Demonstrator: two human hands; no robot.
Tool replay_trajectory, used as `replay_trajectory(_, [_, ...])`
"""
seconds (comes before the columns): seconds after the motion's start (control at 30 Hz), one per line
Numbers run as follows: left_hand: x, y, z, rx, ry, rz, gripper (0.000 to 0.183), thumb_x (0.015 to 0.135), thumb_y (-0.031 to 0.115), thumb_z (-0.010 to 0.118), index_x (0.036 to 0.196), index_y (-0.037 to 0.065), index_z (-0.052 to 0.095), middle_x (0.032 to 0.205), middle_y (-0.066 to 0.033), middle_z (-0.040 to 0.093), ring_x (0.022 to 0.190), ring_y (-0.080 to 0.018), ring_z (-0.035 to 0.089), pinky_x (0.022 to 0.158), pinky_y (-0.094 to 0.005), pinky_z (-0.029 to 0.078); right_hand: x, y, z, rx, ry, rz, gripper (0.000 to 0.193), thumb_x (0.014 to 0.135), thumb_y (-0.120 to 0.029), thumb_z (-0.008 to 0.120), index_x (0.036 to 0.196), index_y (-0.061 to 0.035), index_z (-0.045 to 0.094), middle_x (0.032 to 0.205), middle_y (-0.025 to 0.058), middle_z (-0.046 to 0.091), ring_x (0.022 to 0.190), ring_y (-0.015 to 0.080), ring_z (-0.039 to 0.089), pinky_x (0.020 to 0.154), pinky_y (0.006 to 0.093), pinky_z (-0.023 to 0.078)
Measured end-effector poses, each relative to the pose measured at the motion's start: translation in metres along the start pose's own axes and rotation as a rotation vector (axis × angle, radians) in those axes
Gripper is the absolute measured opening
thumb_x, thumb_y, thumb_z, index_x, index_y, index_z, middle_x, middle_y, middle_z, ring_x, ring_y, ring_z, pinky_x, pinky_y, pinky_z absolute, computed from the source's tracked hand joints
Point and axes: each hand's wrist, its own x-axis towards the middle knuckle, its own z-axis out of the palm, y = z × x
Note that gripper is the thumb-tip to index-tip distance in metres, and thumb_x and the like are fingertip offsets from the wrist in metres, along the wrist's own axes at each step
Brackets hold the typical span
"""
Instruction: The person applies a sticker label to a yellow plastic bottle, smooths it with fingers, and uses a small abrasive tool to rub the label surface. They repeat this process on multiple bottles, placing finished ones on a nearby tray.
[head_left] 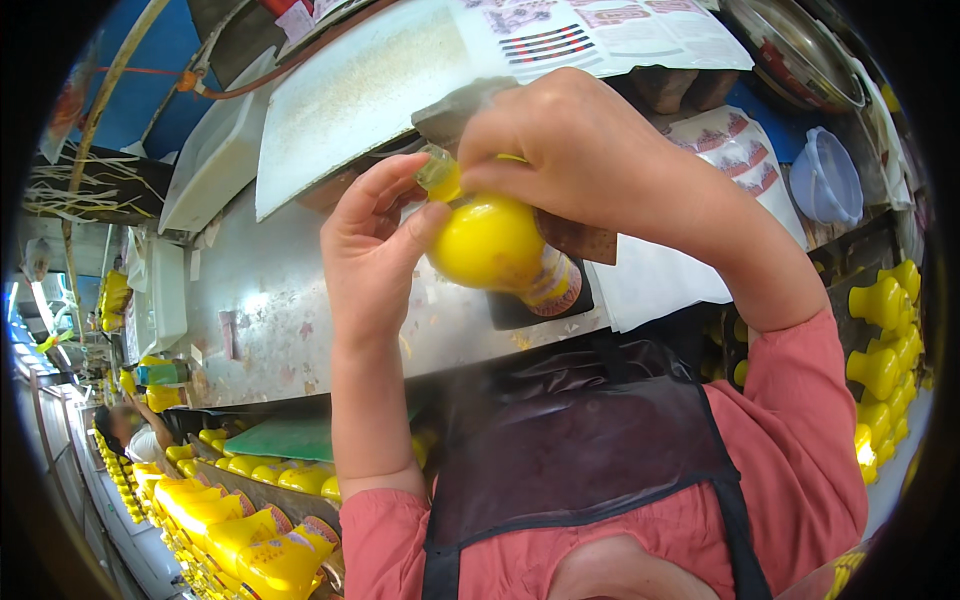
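Pinching the neck of a yellow gourd-shaped vessel (487, 240) between thumb and curled fingers with the left hand (375, 240), close to a translucent tip (436, 168). Touching the same neck from the other side with the right hand (545, 145), fingers bunched together and blurred; impossible to tell whether pinching anything, and hiding part of the neck. Holding the vessel tilted above a metal worktop (275, 330), with a pink-patterned band (562, 290) toward the lower right; hard to tell whether touching the black block (508, 312) just under that band.

Wedged close to the right of the vessel, a brown block (585, 240), partly covered. Just beyond the vessel, behind the hands, a grey slab (455, 115); farther beyond, a pale board (360, 110). Right of the vessel, white sheets (665, 280) and printed sheets (735, 160), crossed and partly blocked by the right forearm. Well apart to the upper right of the vessel, a lavender basket (825, 178) and a round metal basin (790, 45).

Left of the vessel, a white tray (220, 145). Nearer than the vessel, a dark apron (580, 440). To its lower left, a green board (275, 438), rows of yellow pieces (215, 520) and, far off, another person (145, 438). Well right of the vessel, more stacked yellow pieces (880, 365).
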Motion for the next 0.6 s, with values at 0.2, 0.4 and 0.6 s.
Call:
replay_trajectory(0.2, [-0.0006,0.0002,-0.0009,0.021,0.015,0.0,0.043,0.085,-0.005,0.077,0.127,0.0,0.067,0.119,-0.0082,0.07,0.11,-0.0156,0.065,0.098,-0.0305,0.051,-0.0001,0.0,0.0026,0.001,0.005,0.005,0.009,0.084,-0.014,0.076,0.088,-0.0055,0.073,0.076,0.0134,0.068,0.071,0.0338,0.068,0.064,0.0399,0.053])
replay_trajectory(0.4, [-0.0014,0.0003,-0.0001,0.022,0.026,0.001,0.042,0.085,-0.005,0.077,0.126,0.0,0.067,0.118,-0.0078,0.071,0.109,-0.0152,0.065,0.097,-0.0303,0.051,-0.0002,-0.0014,0.0051,0.045,0.026,0.026,0.01,0.084,-0.012,0.076,0.087,-0.0038,0.073,0.077,0.0137,0.069,0.07,0.0327,0.068,0.063,0.038,0.053])
replay_trajectory(0.6, [-0.0032,0.0014,0.0001,0.048,0.037,-0.004,0.043,0.084,-0.005,0.077,0.126,0.0,0.067,0.118,-0.0077,0.071,0.109,-0.015,0.065,0.097,-0.03,0.051,-0.0021,-0.0057,0.0055,0.068,0.01,0.105,0.012,0.082,-0.014,0.073,0.085,-0.0034,0.074,0.081,0.0145,0.071,0.076,0.0339,0.07,0.07,0.0402,0.055])
